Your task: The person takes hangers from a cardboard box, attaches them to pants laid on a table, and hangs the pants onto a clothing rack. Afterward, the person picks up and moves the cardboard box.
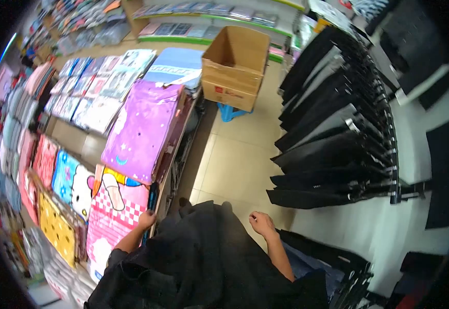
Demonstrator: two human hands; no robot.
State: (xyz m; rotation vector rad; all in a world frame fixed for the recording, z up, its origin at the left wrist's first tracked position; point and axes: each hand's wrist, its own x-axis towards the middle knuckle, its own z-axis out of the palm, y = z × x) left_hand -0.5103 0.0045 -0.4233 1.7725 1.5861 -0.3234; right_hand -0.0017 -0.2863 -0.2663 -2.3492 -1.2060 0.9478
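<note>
My left hand (146, 220) is beside the edge of a stack topped with a pink checkered folded textile (126, 198). Its fingers are small and partly hidden, so I cannot tell whether they touch the stack. Out over the aisle on the other side is my right hand (262, 224), its fingers curled in with nothing visible in them. Black cloth (204, 252) covers my body between both arms. Below my right hand hang dark trousers (327, 257), and the nearest garments on the rack (312, 198) are just above and to its right.
A purple folded textile (142, 129) and packaged goods (101, 85) cover the display table on the left. Ahead, an open cardboard box (232, 85) stands on a blue stool (228, 112). Tiled floor (229, 159) runs between table and rack. Stocked shelves (209, 19) line the back.
</note>
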